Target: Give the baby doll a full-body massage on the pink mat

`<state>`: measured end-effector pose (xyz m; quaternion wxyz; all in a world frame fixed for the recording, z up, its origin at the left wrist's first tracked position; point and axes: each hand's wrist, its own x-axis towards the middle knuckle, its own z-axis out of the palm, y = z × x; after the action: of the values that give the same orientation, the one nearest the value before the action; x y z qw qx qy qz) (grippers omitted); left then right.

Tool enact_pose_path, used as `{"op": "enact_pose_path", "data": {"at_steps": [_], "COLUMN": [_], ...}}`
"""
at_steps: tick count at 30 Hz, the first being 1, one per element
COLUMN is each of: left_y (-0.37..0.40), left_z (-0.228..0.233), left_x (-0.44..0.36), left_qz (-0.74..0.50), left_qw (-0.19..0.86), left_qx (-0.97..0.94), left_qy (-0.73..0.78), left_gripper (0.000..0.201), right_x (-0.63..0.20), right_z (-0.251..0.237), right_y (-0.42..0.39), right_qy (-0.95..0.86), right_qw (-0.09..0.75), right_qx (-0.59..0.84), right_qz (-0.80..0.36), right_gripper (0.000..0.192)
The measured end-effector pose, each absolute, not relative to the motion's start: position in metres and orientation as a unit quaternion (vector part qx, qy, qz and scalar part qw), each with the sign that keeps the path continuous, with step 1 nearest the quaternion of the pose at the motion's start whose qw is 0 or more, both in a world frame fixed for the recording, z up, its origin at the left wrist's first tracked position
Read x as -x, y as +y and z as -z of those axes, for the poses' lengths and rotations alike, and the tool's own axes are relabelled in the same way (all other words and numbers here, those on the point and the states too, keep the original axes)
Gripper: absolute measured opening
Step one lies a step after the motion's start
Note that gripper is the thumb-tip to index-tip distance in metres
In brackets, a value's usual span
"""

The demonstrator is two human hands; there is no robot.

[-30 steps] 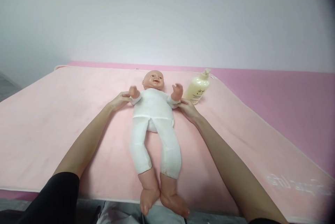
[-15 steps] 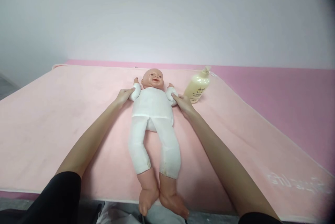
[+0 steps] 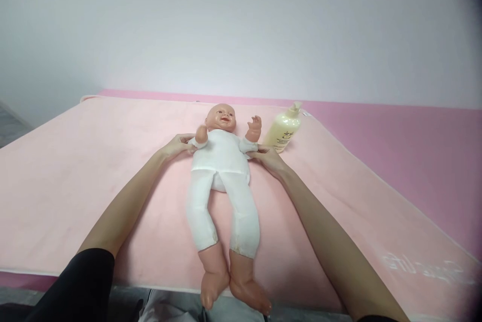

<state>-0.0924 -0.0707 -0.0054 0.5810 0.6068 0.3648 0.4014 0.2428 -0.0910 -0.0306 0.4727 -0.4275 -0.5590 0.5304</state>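
A baby doll [image 3: 220,153] with a white cloth body lies on its back, head away from me and feet over the near edge. My left hand [image 3: 178,146] is closed round the doll's arm on the left side, its fingers partly hidden behind the sleeve. On the other side my right hand [image 3: 270,158] grips the doll's other arm near the elbow. Both doll forearms are bent up, and their hands point upward. Just beyond my right hand stands a pump bottle [image 3: 284,128] of pale yellow liquid, leaning a little in view.
A pale pink towel [image 3: 113,176] with white lettering at its lower right covers most of the table. The pink tabletop [image 3: 395,151] shows along the right and back. Behind it rises a plain white wall [image 3: 241,30].
The doll's forearms have swung up and toward me, so its hands now rise above its chest sides. My hands have shifted slightly nearer, still on the arms. The view has tilted a little.
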Motion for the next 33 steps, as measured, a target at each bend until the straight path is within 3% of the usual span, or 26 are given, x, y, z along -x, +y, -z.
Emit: {"op": "enact_pose_path", "data": {"at_steps": [6,11,16,21,26,33], "left_y": [-0.061,-0.057,-0.061,-0.065,-0.064,-0.056], "left_z": [0.012,0.018,0.017,0.013,0.009,0.018], "left_x": [0.101,0.106,0.105,0.104,0.095,0.074], "left_qz": [-0.382,-0.394,-0.412,-0.417,-0.434,-0.502], "left_qw": [0.565,0.555,0.552,0.592,0.590,0.496], "left_qx": [-0.645,-0.645,-0.629,-0.585,-0.583,-0.526], "left_qy": [0.345,0.348,0.362,0.365,0.352,0.475], "left_gripper": [0.039,0.011,0.013,0.038,0.042,0.048], "right_x": [-0.245,-0.247,-0.251,-0.248,-0.243,-0.234], "right_z": [0.026,0.028,0.031,0.021,0.019,0.030], "right_y": [-0.094,-0.093,-0.091,-0.096,-0.093,-0.078], "right_qy": [-0.587,-0.590,-0.602,-0.562,-0.540,-0.500], "right_qw": [0.443,0.460,0.457,0.450,0.457,0.480], "right_qx": [0.439,0.407,0.394,0.399,0.397,0.500], "right_qz": [-0.516,-0.523,-0.523,-0.567,-0.585,-0.520], "right_gripper": [0.026,0.010,0.007,0.027,0.034,0.046]}}
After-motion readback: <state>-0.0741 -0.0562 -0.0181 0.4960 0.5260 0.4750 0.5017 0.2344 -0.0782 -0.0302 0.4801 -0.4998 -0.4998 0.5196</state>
